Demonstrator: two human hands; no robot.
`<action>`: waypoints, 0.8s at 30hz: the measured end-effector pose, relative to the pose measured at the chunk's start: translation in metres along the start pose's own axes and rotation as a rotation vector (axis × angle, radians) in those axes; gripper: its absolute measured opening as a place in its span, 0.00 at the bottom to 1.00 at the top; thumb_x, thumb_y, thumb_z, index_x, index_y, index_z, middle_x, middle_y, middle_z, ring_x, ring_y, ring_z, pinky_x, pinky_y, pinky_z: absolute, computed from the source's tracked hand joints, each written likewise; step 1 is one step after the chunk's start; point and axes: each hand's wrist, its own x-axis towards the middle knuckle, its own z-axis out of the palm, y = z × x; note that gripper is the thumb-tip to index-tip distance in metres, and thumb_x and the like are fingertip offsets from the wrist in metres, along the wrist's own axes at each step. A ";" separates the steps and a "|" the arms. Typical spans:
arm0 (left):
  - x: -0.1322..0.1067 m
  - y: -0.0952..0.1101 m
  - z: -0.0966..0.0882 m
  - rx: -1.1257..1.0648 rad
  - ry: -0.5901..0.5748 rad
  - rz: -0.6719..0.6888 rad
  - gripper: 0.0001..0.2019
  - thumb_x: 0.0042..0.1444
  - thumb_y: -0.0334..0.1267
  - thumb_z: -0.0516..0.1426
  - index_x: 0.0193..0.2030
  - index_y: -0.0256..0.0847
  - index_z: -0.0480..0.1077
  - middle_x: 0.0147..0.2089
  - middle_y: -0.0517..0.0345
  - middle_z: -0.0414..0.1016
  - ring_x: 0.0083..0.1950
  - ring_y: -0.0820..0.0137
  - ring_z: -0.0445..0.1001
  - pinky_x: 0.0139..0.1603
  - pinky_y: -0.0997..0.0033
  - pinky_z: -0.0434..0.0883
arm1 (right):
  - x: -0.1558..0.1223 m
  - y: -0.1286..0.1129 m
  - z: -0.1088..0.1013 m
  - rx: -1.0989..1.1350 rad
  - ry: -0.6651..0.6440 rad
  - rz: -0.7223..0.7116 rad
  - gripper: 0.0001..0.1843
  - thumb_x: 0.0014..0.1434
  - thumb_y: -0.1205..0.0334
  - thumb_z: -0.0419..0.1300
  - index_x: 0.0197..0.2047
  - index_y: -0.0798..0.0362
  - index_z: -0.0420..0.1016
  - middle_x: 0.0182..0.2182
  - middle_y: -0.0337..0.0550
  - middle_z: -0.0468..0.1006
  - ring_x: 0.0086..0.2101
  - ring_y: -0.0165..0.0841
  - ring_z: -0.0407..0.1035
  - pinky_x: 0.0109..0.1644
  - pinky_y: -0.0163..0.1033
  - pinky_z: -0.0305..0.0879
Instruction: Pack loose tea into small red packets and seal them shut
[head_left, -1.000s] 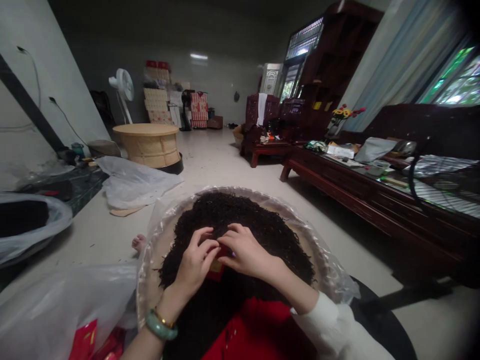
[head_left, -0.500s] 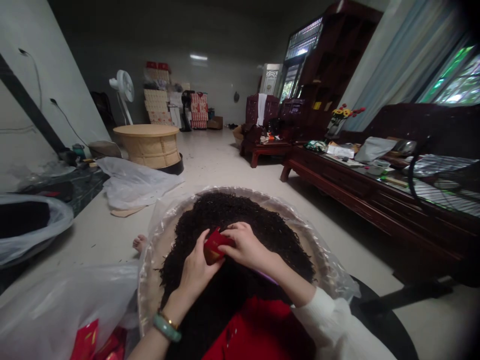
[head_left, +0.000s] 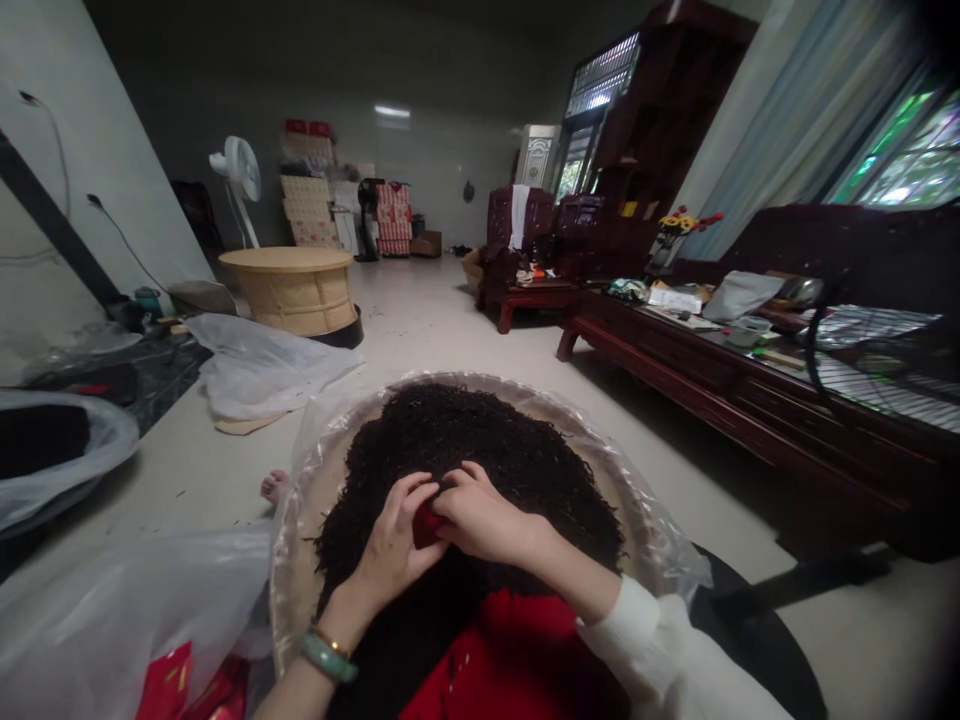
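Observation:
A wide round tray (head_left: pixel 296 560) lined with clear plastic sits in front of me, heaped with dark dried tea leaves (head_left: pixel 480 430). Over the near side of the heap my left hand (head_left: pixel 394 545) and my right hand (head_left: pixel 480 520) meet, both closed round a small red packet (head_left: pixel 426 525) that only shows as a sliver between the fingers. A green bangle sits on my left wrist. A larger red bag (head_left: pixel 517 660) lies at the tray's near edge, under my right forearm.
Clear plastic sheeting with red packets (head_left: pixel 169 680) lies at the lower left. A pale round table (head_left: pixel 289 285) and a fan (head_left: pixel 236 180) stand further back on the left. A long dark wooden bench (head_left: pixel 750 400) with clutter runs along the right. A bare foot (head_left: pixel 274 487) shows left of the tray.
The red packet, lifted and plainly visible half a second ago, is now lower and almost hidden between both hands. The view has shifted slightly.

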 end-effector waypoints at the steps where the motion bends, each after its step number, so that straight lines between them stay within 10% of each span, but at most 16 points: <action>1: 0.004 0.000 -0.009 0.022 -0.085 0.027 0.25 0.50 0.30 0.59 0.55 0.45 0.59 0.55 0.48 0.65 0.54 0.60 0.68 0.52 0.56 0.71 | -0.001 0.001 0.000 -0.007 0.005 -0.025 0.06 0.58 0.69 0.59 0.32 0.53 0.77 0.33 0.43 0.79 0.47 0.40 0.65 0.60 0.54 0.48; 8: 0.031 -0.005 -0.063 0.291 -0.403 0.160 0.11 0.50 0.42 0.63 0.37 0.42 0.69 0.50 0.49 0.71 0.46 0.59 0.70 0.44 0.59 0.71 | -0.004 0.008 -0.002 0.097 0.044 -0.174 0.06 0.60 0.66 0.60 0.39 0.52 0.79 0.37 0.42 0.81 0.51 0.38 0.65 0.56 0.42 0.57; 15: 0.044 -0.003 -0.072 0.390 -0.474 0.229 0.09 0.53 0.45 0.61 0.30 0.43 0.70 0.47 0.48 0.73 0.45 0.57 0.72 0.41 0.57 0.72 | -0.001 0.005 -0.003 -0.095 0.100 -0.167 0.11 0.57 0.57 0.63 0.26 0.53 0.78 0.24 0.41 0.78 0.38 0.37 0.66 0.51 0.44 0.59; 18: 0.036 -0.003 -0.063 0.196 -0.346 0.080 0.09 0.53 0.41 0.61 0.40 0.43 0.71 0.53 0.47 0.71 0.51 0.57 0.72 0.49 0.55 0.71 | 0.000 0.005 -0.003 -0.062 0.140 -0.159 0.13 0.57 0.55 0.63 0.26 0.53 0.78 0.26 0.43 0.78 0.40 0.38 0.67 0.51 0.43 0.59; 22: 0.020 -0.002 -0.036 -0.162 -0.138 -0.343 0.42 0.44 0.36 0.65 0.65 0.42 0.52 0.60 0.44 0.68 0.54 0.59 0.73 0.54 0.56 0.71 | 0.000 0.005 -0.004 0.050 0.266 -0.075 0.03 0.56 0.63 0.65 0.33 0.53 0.78 0.31 0.44 0.79 0.43 0.38 0.68 0.50 0.43 0.61; 24: 0.015 -0.001 -0.021 -0.300 -0.119 -0.525 0.40 0.43 0.35 0.65 0.64 0.42 0.55 0.54 0.48 0.74 0.51 0.60 0.76 0.51 0.57 0.73 | -0.001 0.005 -0.004 0.095 0.334 -0.090 0.02 0.56 0.68 0.64 0.35 0.52 0.77 0.33 0.43 0.79 0.44 0.37 0.68 0.50 0.43 0.62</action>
